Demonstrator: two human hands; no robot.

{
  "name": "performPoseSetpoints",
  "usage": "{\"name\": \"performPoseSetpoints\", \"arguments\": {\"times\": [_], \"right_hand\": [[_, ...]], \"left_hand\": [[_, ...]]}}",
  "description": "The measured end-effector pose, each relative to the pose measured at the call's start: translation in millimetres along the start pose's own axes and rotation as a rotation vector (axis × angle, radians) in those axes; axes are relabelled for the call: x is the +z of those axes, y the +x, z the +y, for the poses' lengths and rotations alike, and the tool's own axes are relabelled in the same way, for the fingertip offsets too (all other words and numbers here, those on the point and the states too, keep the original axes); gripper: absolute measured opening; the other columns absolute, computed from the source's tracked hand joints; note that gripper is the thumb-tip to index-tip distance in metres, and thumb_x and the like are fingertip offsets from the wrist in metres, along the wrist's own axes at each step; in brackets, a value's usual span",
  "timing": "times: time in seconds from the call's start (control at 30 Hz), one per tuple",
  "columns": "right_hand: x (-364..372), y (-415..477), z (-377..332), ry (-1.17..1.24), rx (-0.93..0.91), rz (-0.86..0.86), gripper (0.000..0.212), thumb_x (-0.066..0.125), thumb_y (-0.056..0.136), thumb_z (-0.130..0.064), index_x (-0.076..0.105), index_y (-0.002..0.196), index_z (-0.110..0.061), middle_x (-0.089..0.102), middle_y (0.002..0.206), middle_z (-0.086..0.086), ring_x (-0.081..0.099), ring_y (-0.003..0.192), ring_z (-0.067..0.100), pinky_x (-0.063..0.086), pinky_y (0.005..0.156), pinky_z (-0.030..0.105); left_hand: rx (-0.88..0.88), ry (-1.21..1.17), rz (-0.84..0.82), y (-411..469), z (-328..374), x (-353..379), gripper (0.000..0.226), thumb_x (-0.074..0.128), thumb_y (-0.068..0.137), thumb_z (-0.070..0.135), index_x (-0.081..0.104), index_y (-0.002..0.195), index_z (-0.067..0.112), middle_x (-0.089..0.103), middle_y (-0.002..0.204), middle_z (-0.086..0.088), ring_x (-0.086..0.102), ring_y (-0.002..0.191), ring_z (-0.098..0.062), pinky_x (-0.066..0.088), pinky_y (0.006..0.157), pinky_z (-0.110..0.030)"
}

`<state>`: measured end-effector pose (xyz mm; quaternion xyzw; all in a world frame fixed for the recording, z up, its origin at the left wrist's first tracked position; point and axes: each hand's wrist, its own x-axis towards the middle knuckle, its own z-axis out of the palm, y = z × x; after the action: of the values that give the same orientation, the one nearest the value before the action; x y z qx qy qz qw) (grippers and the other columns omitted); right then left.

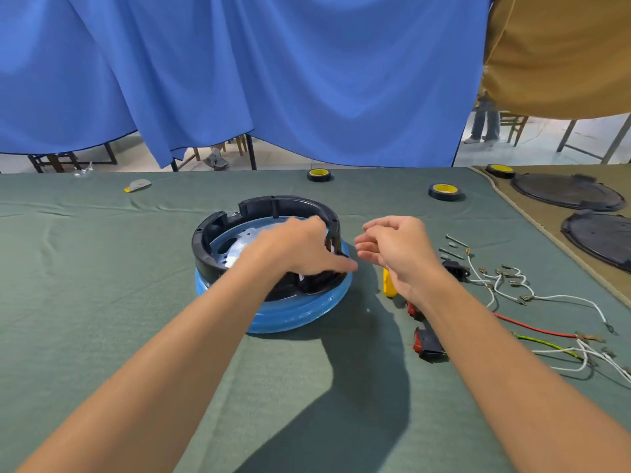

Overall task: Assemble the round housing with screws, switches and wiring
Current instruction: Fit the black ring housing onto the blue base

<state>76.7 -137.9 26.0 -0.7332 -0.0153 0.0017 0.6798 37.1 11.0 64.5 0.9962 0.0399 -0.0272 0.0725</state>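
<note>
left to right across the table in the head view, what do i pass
scrap → housing → right hand → screws → lids

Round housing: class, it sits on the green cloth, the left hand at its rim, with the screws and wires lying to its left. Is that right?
No. The head view shows the screws and wires to the right of the round housing, not its left. Otherwise yes: it sits on the green cloth, the left hand at its rim.
</note>
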Motion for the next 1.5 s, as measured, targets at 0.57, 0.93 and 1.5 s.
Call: {"name": "performPoseSetpoints", "arguments": {"times": [0.57,0.93,1.5], "right_hand": [[64,-10,-10,-0.471,-0.43,-0.056,0.025,0.029,0.105,-0.023,0.041,0.083,-0.024,0.065,0.094,-0.002,0.049,0.084,0.019,0.034,0.06,0.024],[56,-19,-15,-0.447,-0.433,-0.012,0.024,0.032,0.105,-0.024,0.042,0.083,-0.024,0.069,0.087,-0.003,0.046,0.069,0.003,0.032,0.054,0.013],[59,-25,-11,-0.405,-0.398,-0.043,0.026,0.034,0.105,-0.026,0.04,0.08,-0.032,0.069,0.09,-0.004,0.039,0.064,0.005,0.034,0.06,0.025]], "left_hand": [[-0.298,-0.359,0.14,41,-121,-18,0.03,0.06,0.094,0.023,0.063,0.102,-0.006,0.063,0.104,-0.021,0.052,0.088,-0.032,0.04,0.071,-0.033],[-0.259,-0.475,0.176,30,-110,-19,0.013,0.06,0.094,0.019,0.051,0.095,0.009,0.051,0.098,-0.013,0.045,0.089,-0.03,0.036,0.077,-0.033],[-0.247,-0.437,0.169,35,-114,-16,0.033,0.059,0.096,0.023,0.063,0.116,-0.003,0.056,0.098,-0.013,0.049,0.092,-0.029,0.038,0.078,-0.035]]}}
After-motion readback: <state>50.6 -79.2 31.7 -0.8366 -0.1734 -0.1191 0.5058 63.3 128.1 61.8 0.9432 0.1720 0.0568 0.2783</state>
